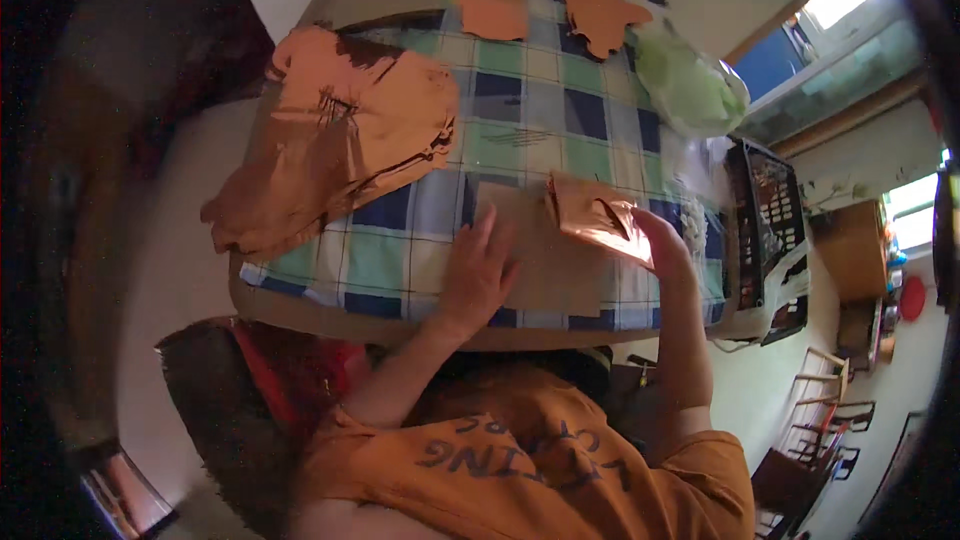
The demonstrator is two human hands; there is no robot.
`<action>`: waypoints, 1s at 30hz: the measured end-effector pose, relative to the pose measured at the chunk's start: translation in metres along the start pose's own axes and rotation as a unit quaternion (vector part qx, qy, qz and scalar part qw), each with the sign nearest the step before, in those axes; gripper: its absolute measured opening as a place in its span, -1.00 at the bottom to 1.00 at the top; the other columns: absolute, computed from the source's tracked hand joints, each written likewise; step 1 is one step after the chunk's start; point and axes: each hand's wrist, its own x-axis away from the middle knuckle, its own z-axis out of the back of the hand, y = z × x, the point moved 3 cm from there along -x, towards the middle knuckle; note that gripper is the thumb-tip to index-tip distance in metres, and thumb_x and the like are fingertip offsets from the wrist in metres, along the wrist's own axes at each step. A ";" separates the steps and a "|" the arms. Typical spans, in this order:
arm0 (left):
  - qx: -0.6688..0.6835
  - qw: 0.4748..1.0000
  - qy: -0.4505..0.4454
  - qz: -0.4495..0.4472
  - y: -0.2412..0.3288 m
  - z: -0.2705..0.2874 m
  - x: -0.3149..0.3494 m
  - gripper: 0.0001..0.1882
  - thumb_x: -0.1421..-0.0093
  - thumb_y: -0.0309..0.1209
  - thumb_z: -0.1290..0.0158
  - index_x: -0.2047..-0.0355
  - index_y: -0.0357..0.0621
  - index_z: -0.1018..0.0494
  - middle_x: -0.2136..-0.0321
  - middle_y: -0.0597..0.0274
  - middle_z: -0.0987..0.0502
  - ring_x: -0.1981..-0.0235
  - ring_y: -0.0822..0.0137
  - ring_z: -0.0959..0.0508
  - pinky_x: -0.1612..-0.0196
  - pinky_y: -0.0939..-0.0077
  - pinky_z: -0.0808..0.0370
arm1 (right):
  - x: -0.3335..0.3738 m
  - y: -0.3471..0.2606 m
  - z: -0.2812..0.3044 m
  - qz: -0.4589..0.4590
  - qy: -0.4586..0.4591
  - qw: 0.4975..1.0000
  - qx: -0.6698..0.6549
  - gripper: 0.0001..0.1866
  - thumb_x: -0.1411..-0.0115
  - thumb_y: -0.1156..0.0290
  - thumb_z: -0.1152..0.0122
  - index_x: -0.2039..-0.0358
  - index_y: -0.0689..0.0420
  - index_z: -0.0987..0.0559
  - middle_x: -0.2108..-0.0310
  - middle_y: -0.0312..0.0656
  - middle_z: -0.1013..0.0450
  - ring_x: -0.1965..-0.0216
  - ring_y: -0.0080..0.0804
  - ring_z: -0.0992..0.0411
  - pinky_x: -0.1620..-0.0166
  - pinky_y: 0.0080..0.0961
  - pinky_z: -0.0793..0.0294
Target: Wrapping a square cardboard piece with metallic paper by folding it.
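On the checked tablecloth [500,100] in front of me lies a flat brown cardboard piece [560,275]. My left hand [480,265] rests over its left edge, fingers apart and slightly blurred, holding nothing. At the right, my right hand [660,238] grips the end of a folded, shiny orange-brown sheet [595,215], above the cardboard's upper right part. Light glares off its near edge, and its material is unclear. Left of my left hand is a large pile of similar shiny orange-brown sheets [360,130], with dark creases and uneven edges.
More orange-brown pieces [600,5] lie at the far side, near a pale green plastic bag [690,80]. A black plastic crate [765,220] stands at the table's right, with a whitish stringy clump [693,225] beside it. Chairs [820,415] stand farther off at right.
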 end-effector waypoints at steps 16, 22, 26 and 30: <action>-0.010 1.000 0.015 -0.009 -0.005 -0.001 0.001 -0.47 -0.05 -0.38 -0.14 -0.04 -0.24 -0.30 -0.15 -0.11 -0.21 -0.18 -0.03 -0.26 -0.22 0.02 -0.19 | 0.015 -0.029 -0.032 -0.038 -0.089 0.995 -0.021 -0.64 -0.32 0.35 0.05 -0.03 0.32 -0.42 0.08 0.02 -0.48 0.09 -0.23 -0.51 0.03 -0.39 -0.55; -0.022 1.000 0.016 -0.008 -0.005 -0.009 0.003 -0.45 -0.05 -0.30 -0.17 -0.05 -0.17 -0.30 -0.16 -0.07 -0.21 -0.21 0.04 -0.24 -0.23 0.05 -0.17 | 0.025 -0.061 -0.061 0.008 -0.171 0.982 -0.085 -0.59 -0.33 0.34 0.06 -0.11 0.31 -0.35 -0.06 -0.02 -0.40 -0.02 -0.26 -0.43 -0.11 -0.39 -0.43; -0.045 0.999 0.004 0.003 -0.007 -0.014 0.004 -0.44 -0.06 -0.28 -0.17 -0.06 -0.12 -0.31 -0.16 -0.04 -0.21 -0.22 0.06 -0.22 -0.24 0.07 -0.15 | 0.036 -0.080 -0.063 0.059 -0.028 0.997 -0.027 -0.53 -0.30 0.35 0.02 -0.17 0.28 -0.30 -0.14 -0.06 -0.33 -0.08 -0.31 -0.38 -0.19 -0.41 -0.34; -0.017 1.000 -0.010 0.009 -0.006 -0.009 0.003 -0.42 -0.09 -0.28 -0.15 -0.11 -0.12 -0.27 -0.20 -0.03 -0.18 -0.22 0.04 -0.21 -0.24 0.05 -0.14 | 0.070 -0.089 -0.050 0.286 0.036 0.893 0.346 -0.60 -0.25 0.42 -0.06 -0.08 0.29 -0.42 -0.03 -0.03 -0.43 -0.02 -0.21 -0.44 -0.11 -0.30 -0.43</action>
